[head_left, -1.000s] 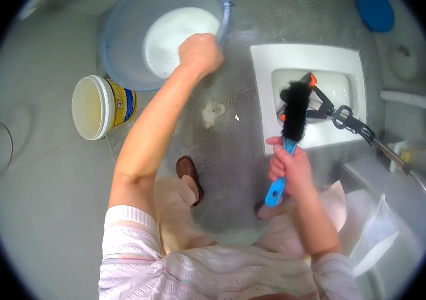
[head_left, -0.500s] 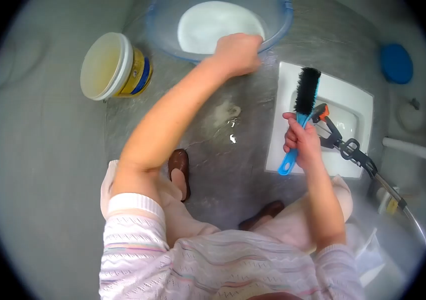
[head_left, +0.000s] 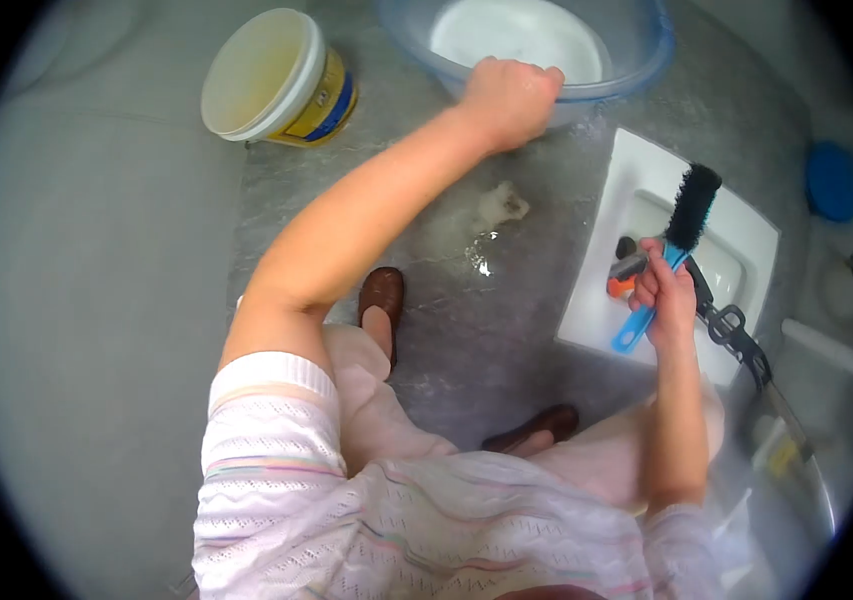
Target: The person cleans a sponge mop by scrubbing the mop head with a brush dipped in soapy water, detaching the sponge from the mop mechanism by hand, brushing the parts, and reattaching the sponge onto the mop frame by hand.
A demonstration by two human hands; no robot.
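My left hand (head_left: 513,103) is closed at the near rim of a translucent blue basin (head_left: 646,85), with its fingers curled over the edge and partly hidden. Whitish, soapy-looking liquid (head_left: 516,40) shows inside the basin. My right hand (head_left: 668,298) wraps round the blue handle of a scrub brush (head_left: 694,208), whose black bristles point up and away from me. The brush is held above a white squat toilet (head_left: 586,310). Behind my right hand, a grey and orange mop head (head_left: 622,285) lies in the toilet, its jointed fitting (head_left: 726,325) partly visible.
A white and yellow bucket (head_left: 331,100) stands left of the basin. The grey floor (head_left: 426,300) is wet, with a foamy puddle (head_left: 501,205). The mop's metal pole (head_left: 796,425) runs down the right side. A blue round object (head_left: 834,180) and white pipe (head_left: 831,350) are by the right wall.
The whole view has shifted. The basin, with my left hand at its rim, sits farther right from the bucket. My right hand and the brush have moved slightly right and now cover part of the mop head.
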